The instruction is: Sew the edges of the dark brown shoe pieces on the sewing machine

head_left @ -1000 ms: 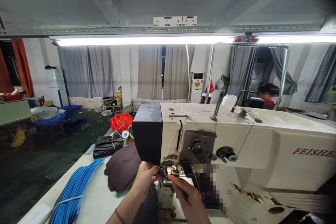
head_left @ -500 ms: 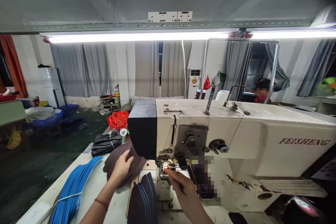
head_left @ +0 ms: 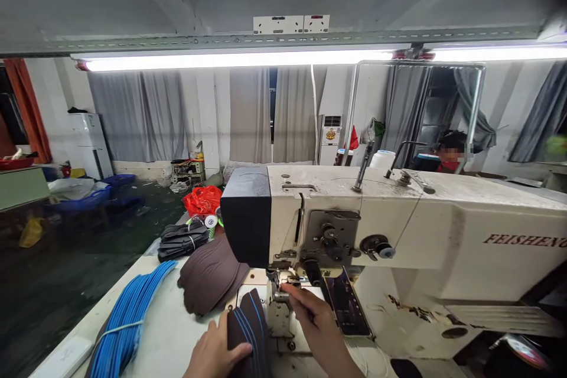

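Dark brown fabric pieces with blue edging (head_left: 253,331) lie layered in front of the sewing machine's needle area. My left hand (head_left: 217,349) is closed on their left side, thumb across the top and fingers at the edge. My right hand (head_left: 316,325) is at the presser foot (head_left: 278,290), index fingertip against it and the other fingers curled in. Whatever may be between those fingers is hidden. The sewing machine (head_left: 398,230) is cream with a dark end cover. Left of the needle, a fanned stack of plain dark brown pieces (head_left: 212,277) rests on the table.
A tied bundle of blue-edged strips (head_left: 128,319) lies at the table's left, near a white box (head_left: 66,360). Behind are a black bundle (head_left: 183,240), a red plastic bag (head_left: 202,201) and thread spools (head_left: 211,221). A phone (head_left: 348,304) leans under the machine arm. Another person (head_left: 452,150) sits beyond.
My left hand has left the plain brown stack and come down onto the blue-edged pieces. My right hand stays at the presser foot. The view has shifted slightly.
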A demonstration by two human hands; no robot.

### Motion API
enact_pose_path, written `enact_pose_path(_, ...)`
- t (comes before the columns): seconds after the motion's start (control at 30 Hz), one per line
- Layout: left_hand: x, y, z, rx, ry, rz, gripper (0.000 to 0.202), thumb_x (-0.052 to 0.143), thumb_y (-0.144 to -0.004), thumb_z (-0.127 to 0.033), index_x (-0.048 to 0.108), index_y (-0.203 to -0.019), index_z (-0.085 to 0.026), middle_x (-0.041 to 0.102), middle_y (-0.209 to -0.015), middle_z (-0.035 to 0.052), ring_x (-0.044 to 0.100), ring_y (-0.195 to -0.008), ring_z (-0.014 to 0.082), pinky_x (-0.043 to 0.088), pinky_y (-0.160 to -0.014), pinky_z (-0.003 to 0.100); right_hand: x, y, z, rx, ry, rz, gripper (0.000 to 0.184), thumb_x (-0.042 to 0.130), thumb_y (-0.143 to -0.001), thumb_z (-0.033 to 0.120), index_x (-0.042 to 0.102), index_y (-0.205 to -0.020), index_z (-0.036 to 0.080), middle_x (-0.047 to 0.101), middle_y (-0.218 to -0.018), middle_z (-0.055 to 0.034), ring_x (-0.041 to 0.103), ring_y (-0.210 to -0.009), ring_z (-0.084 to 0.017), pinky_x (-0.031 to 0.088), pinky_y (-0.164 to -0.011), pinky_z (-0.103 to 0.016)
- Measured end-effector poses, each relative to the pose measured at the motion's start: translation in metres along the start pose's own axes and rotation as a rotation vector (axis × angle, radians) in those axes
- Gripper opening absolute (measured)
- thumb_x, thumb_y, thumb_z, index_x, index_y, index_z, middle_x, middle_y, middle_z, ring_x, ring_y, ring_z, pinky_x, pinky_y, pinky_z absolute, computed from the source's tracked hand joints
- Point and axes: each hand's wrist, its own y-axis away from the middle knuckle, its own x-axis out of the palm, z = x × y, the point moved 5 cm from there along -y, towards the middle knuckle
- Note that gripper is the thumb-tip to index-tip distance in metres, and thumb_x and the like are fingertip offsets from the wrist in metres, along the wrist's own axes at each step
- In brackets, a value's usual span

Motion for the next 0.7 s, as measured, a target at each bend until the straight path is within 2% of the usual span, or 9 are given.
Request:
enact_pose_path(0.07,0.003,0.001,0.004,-0.020,0.026,-0.067,0.088,0.060,-0.067,-0.046,0.030,-0.139,-0.004,0.051,-0.127,0.0242,0.049,-0.118,0.0364,0.037,-0.095,0.041,-0.001,0.000,0.002,-0.010,-0.007,-0.006,0.026,0.050,-0.091,0.025,0.068,-0.111,0.026,0.073,-0.105,-0.0053,0.066,-0.099,-0.020,0.052,-0.087,-0.029)
enact_pose_path(0.13,-0.001,-0.001,0.008,-0.031,0.127,-0.145,0.090,0.063,-0.062,-0.039,0.031,-0.137,-0.001,0.051,-0.126,0.0238,0.048,-0.118,0.0357,0.036,-0.095,0.040,-0.002,0.000,0.003,-0.022,-0.006,-0.013,0.026,0.050,-0.091,0.025,0.068,-0.111,0.027,0.073,-0.105,-0.0053,0.067,-0.098,-0.020,0.052,-0.087,-0.029)
enact_pose_path(0.2,-0.010,-0.002,0.009,-0.041,0.347,-0.199,0.085,0.066,-0.057,-0.038,0.041,-0.129,0.000,0.059,-0.112,0.0210,0.054,-0.106,0.0371,0.039,-0.091,0.044,-0.002,0.001,0.003,-0.025,0.004,-0.018,0.027,0.050,-0.091,0.025,0.069,-0.110,0.026,0.073,-0.103,-0.0056,0.067,-0.097,-0.020,0.053,-0.085,-0.029)
enact_pose_path(0.27,-0.022,0.001,0.005,-0.039,0.593,-0.209,0.072,0.067,-0.055,-0.045,0.055,-0.113,-0.004,0.065,-0.091,0.0143,0.060,-0.091,0.0356,0.043,-0.084,0.045,-0.001,0.001,0.004,-0.025,0.015,-0.017,0.027,0.051,-0.091,0.025,0.069,-0.110,0.026,0.074,-0.102,-0.0057,0.068,-0.095,-0.020,0.054,-0.083,-0.028)
enact_pose_path(0.37,-0.038,0.014,-0.018,0.003,0.853,-0.108,0.053,0.063,-0.063,-0.059,0.062,-0.093,-0.015,0.067,-0.079,0.0067,0.064,-0.081,0.0272,0.049,-0.075,0.037,-0.001,0.000,0.005,-0.024,0.018,-0.015,0.027,0.050,-0.091,0.024,0.069,-0.110,0.025,0.073,-0.103,-0.0059,0.068,-0.096,-0.021,0.054,-0.084,-0.029)
enact_pose_path(0.43,-0.043,0.024,-0.043,0.042,1.051,0.071,0.044,0.067,-0.066,-0.055,0.062,-0.090,-0.019,0.069,-0.083,0.0049,0.066,-0.077,0.0220,0.050,-0.071,0.033,0.000,0.000,0.006,-0.017,0.020,-0.014,0.028,0.049,-0.091,0.025,0.069,-0.112,0.026,0.072,-0.106,-0.0062,0.067,-0.098,-0.021,0.054,-0.084,-0.029)
enact_pose_path(0.5,-0.045,0.031,-0.068,0.051,1.205,0.221,0.041,0.077,-0.059,-0.046,0.063,-0.086,-0.018,0.070,-0.080,0.0044,0.066,-0.073,0.0191,0.050,-0.069,0.030,0.000,0.001,0.005,-0.012,0.023,-0.019,0.029,0.048,-0.092,0.025,0.068,-0.112,0.025,0.072,-0.106,-0.0065,0.067,-0.098,-0.022,0.055,-0.083,-0.029)
enact_pose_path(0.6,-0.046,0.028,-0.092,0.063,1.178,0.205,0.042,0.083,-0.049,-0.036,0.066,-0.081,-0.015,0.068,-0.071,0.0022,0.063,-0.066,0.0165,0.047,-0.064,0.026,0.000,0.003,0.001,-0.024,0.029,-0.035,0.028,0.050,-0.091,0.026,0.069,-0.112,0.025,0.074,-0.100,-0.0064,0.068,-0.095,-0.022,0.055,-0.083,-0.029)
enact_pose_path(0.7,-0.047,0.018,-0.107,0.127,1.075,0.130,0.037,0.078,-0.052,-0.028,0.066,-0.084,-0.014,0.064,-0.065,0.0001,0.059,-0.062,0.0150,0.043,-0.059,0.025,0.001,0.003,-0.005,-0.036,0.027,-0.037,0.029,0.053,-0.090,0.025,0.068,-0.114,0.026,0.074,-0.102,-0.0055,0.067,-0.099,-0.022,0.054,-0.086,-0.029)
